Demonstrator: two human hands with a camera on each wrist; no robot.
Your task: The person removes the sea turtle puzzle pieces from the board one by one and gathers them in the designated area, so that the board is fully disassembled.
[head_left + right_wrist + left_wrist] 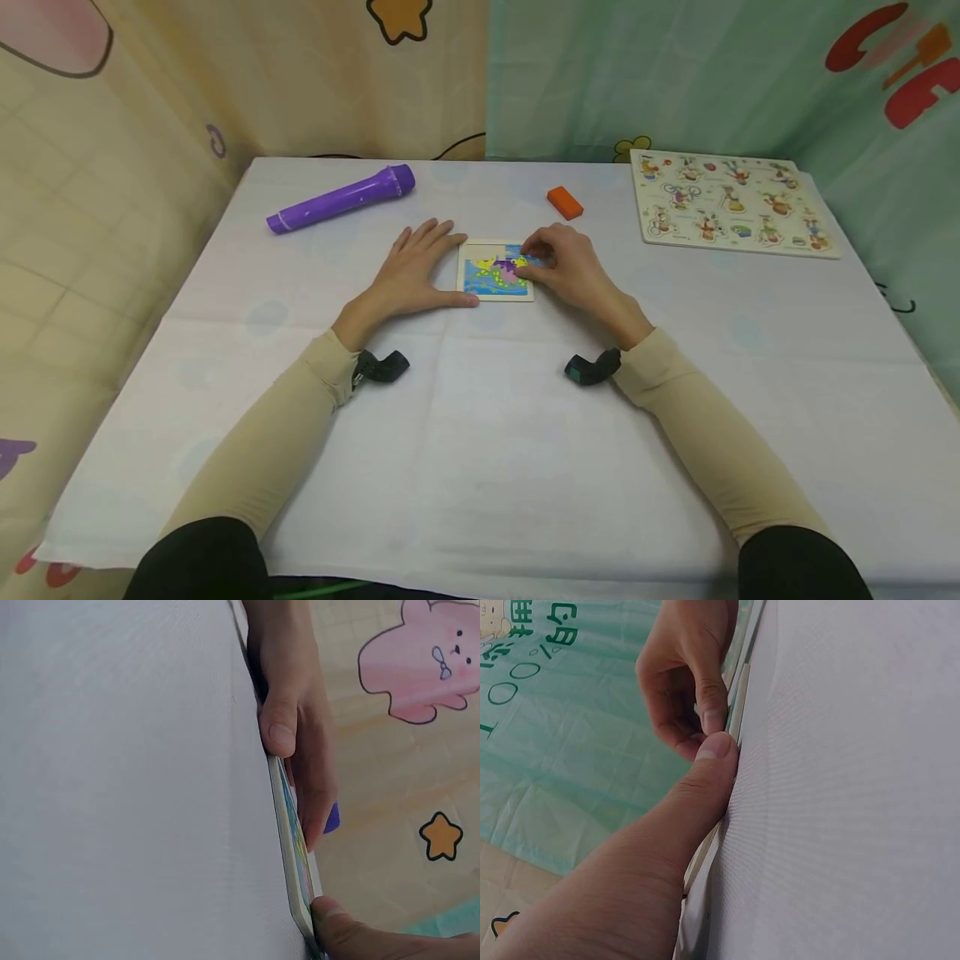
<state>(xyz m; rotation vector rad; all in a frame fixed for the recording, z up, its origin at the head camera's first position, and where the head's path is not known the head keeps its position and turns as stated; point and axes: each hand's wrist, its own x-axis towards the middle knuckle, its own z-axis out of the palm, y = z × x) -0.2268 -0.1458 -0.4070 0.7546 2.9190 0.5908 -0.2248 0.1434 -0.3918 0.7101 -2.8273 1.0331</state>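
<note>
A small square jigsaw puzzle [491,283] with a pale wooden frame lies flat at the table's middle. Its picture is blue, yellow, green and purple, and bare pale wood shows along the upper left. Spread along the left side is my left hand [412,271], fingers straight, its thumb resting on the near left corner. My right hand [570,262] is over the right side, with thumb and forefinger bent around a bluish puzzle piece [533,260] at the upper right. The fingers hide most of that piece. In the right wrist view the puzzle [291,832] appears edge-on between both hands.
A purple toy microphone [341,198] lies at the back left. An orange block [565,202] sits beyond my right hand. At the back right is a wooden board [731,204] with several pictured figures. Curtains [570,75] hang behind the white-covered table [480,467].
</note>
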